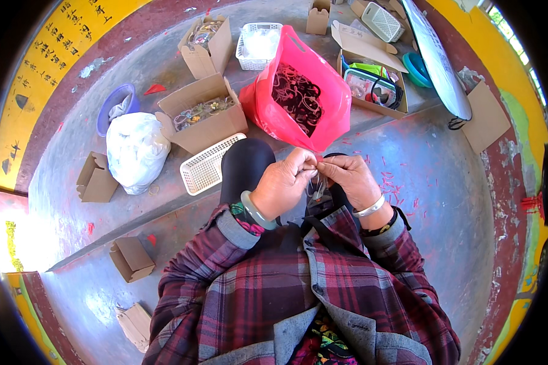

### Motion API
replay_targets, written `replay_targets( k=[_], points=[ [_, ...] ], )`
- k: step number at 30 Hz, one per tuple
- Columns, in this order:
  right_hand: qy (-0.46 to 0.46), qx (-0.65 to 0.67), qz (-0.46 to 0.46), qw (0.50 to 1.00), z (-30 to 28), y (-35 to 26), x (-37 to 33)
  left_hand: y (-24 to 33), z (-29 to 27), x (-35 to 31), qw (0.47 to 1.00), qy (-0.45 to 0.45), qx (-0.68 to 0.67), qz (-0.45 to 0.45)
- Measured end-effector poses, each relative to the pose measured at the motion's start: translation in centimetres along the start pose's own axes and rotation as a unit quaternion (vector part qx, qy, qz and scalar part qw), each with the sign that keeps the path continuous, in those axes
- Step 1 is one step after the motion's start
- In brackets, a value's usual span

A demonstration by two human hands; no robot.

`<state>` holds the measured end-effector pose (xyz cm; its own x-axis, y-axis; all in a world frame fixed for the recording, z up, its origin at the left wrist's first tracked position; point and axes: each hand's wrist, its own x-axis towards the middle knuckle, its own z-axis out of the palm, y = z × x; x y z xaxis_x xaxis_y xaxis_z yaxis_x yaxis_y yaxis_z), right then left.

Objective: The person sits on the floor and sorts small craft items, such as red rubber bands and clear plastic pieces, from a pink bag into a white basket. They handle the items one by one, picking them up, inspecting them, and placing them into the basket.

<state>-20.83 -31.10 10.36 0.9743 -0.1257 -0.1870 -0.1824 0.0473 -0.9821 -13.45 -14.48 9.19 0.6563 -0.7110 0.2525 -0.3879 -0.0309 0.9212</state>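
Observation:
My left hand (281, 187) and my right hand (355, 182) meet in front of my knees, fingertips almost touching. Both are closed in a pinch on a thin, clear, looped strand (316, 187) that dangles beneath the fingers. A small red bit shows between the fingertips, too small to make out. Just beyond the hands stands a bright pink bag (266, 103), its top gaping and many dark thin loops (296, 97) heaped inside. A low cream plastic basket (189, 176) lies left of my left knee.
Left of the bag are cardboard boxes (195, 139) of small loops, a stuffed white plastic bag (135, 155) and a purple basin (104, 112). Behind stands a white basket (249, 62). At right are a filled carton (402, 91) and red scraps (391, 190) across the floor.

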Motion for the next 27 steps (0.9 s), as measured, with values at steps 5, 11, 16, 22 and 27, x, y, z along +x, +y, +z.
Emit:
replay_targets(
  k=[5,11,16,22,27],
  points=[
    [0.036,0.005,-0.034,0.999,0.7,1.0,0.2,0.3,0.0,0.0,0.998,-0.023,0.059,-0.002],
    [0.061,0.024,-0.036,0.997,1.0,1.8,0.5,1.2,0.1,-0.1,0.993,0.003,0.114,-0.020],
    [0.047,0.084,-0.017,0.995,1.0,1.2,0.4,0.7,0.7,-0.4,0.991,0.054,0.124,0.025],
    [0.024,0.190,0.018,0.981,1.0,0.3,0.2,0.6,0.7,-0.5,0.985,0.094,0.126,0.062],
    [0.028,0.277,0.050,0.959,0.7,1.1,0.3,1.1,0.6,-0.5,0.992,0.103,0.069,0.017]
  ],
)
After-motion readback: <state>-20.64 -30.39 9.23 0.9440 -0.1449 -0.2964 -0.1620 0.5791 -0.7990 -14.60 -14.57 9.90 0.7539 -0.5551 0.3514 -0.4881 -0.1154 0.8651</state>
